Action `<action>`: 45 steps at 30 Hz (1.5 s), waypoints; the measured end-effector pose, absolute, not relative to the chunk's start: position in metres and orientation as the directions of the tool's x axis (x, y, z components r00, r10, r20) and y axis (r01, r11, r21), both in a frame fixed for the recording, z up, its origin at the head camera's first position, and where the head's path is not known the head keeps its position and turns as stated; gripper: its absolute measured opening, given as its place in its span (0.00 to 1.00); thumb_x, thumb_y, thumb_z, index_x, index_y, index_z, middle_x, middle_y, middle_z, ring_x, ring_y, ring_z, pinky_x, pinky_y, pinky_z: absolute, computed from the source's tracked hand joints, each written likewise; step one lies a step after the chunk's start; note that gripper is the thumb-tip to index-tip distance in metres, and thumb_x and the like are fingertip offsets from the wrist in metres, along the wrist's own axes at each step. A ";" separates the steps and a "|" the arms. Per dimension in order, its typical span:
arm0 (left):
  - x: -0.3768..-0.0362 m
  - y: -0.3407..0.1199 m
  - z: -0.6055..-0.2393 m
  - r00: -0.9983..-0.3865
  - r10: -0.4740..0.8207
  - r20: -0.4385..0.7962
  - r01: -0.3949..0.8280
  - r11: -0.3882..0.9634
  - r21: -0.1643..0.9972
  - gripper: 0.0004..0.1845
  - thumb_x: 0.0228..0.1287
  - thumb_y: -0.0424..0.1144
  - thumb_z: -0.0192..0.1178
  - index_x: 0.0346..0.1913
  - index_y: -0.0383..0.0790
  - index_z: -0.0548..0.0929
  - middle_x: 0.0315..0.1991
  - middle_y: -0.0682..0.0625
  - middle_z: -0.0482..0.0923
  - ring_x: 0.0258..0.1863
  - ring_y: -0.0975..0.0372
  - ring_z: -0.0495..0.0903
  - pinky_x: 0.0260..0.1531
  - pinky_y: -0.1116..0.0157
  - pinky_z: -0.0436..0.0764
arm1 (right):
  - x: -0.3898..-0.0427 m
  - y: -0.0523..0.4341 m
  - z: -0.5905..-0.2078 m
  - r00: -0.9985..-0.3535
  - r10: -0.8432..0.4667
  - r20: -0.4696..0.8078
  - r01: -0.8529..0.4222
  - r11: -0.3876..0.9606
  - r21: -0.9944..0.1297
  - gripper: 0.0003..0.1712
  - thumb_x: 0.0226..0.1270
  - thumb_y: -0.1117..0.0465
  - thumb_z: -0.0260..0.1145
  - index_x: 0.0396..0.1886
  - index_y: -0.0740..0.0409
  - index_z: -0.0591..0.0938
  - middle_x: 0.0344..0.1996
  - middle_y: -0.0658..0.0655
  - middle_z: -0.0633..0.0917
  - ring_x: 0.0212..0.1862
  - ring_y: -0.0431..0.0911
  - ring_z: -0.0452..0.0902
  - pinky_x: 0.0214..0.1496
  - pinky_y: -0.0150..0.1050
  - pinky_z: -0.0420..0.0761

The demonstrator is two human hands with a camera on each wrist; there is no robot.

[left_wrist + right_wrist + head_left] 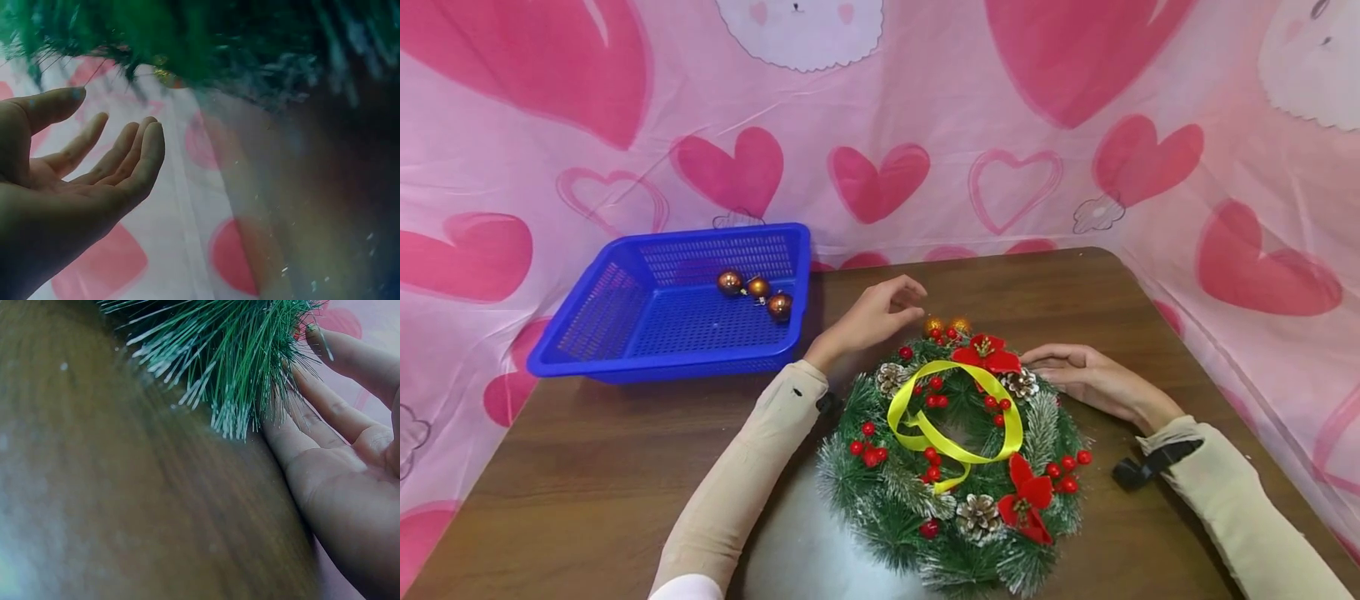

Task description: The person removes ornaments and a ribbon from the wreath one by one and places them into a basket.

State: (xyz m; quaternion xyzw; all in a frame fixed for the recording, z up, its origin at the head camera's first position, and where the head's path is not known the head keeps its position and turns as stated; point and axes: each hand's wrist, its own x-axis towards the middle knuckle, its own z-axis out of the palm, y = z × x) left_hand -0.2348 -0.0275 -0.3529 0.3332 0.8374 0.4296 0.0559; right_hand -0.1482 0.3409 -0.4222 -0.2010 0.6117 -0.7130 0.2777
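A green Christmas wreath (910, 492) with frosted tips lies on the table, dressed with red flowers (1026, 502), red berries and pinecones (978, 516). A loop of yellow ribbon (1011, 425) rests across its middle. Two gold glittery balls (959, 326) sit at its far edge. My left hand (880, 312) hovers at the wreath's far left side, fingers loosely bent and holding nothing; the left wrist view shows the hand (94, 156) apart from the needles. My right hand (1093, 379) is at the far right side, its relaxed fingers (325, 406) against the needles in the right wrist view.
A blue plastic basket (670, 367) stands at the back left of the brown wooden table (625, 467), with three shiny copper-brown baubles (779, 307) inside. A pink cloth (940, 100) printed with hearts hangs behind and beside the table.
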 end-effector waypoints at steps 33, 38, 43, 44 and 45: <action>-0.233 -0.018 -0.374 -0.711 0.702 0.037 0.456 0.420 0.784 0.18 0.74 0.34 0.56 0.62 0.33 0.76 0.57 0.42 0.80 0.56 0.54 0.80 0.57 0.61 0.78 | -0.148 0.339 -0.419 -0.761 -0.646 -0.062 0.156 -0.090 -0.984 0.22 0.77 0.75 0.45 0.67 0.74 0.67 0.61 0.56 0.78 0.58 0.43 0.78 0.54 0.34 0.81; -0.234 -0.018 -0.374 -0.744 0.667 0.050 0.453 0.448 0.771 0.16 0.70 0.33 0.61 0.58 0.33 0.79 0.51 0.43 0.81 0.50 0.55 0.81 0.52 0.61 0.80 | -0.148 0.340 -0.420 -0.763 -0.644 -0.065 0.151 -0.080 -0.985 0.21 0.77 0.75 0.46 0.67 0.72 0.68 0.61 0.56 0.79 0.56 0.43 0.79 0.52 0.34 0.81; -0.235 -0.019 -0.375 -0.746 0.664 0.049 0.454 0.454 0.767 0.19 0.69 0.33 0.63 0.60 0.33 0.78 0.55 0.43 0.80 0.51 0.55 0.81 0.53 0.61 0.80 | -0.149 0.340 -0.420 -0.758 -0.650 -0.061 0.147 -0.079 -0.986 0.21 0.77 0.75 0.46 0.67 0.71 0.69 0.61 0.56 0.79 0.56 0.42 0.78 0.49 0.33 0.82; -0.236 -0.019 -0.375 -0.746 0.664 0.048 0.456 0.456 0.764 0.19 0.69 0.33 0.63 0.61 0.33 0.78 0.56 0.43 0.80 0.52 0.55 0.81 0.54 0.61 0.80 | -0.149 0.340 -0.420 -0.757 -0.651 -0.059 0.146 -0.080 -0.986 0.21 0.77 0.75 0.46 0.67 0.71 0.69 0.61 0.56 0.79 0.56 0.42 0.78 0.50 0.33 0.82; -0.236 -0.019 -0.375 -0.744 0.666 0.049 0.459 0.457 0.762 0.20 0.69 0.33 0.63 0.61 0.32 0.78 0.57 0.43 0.80 0.53 0.55 0.81 0.54 0.61 0.80 | -0.149 0.340 -0.420 -0.755 -0.653 -0.058 0.145 -0.080 -0.986 0.22 0.77 0.75 0.46 0.67 0.71 0.69 0.61 0.56 0.79 0.57 0.42 0.78 0.50 0.33 0.82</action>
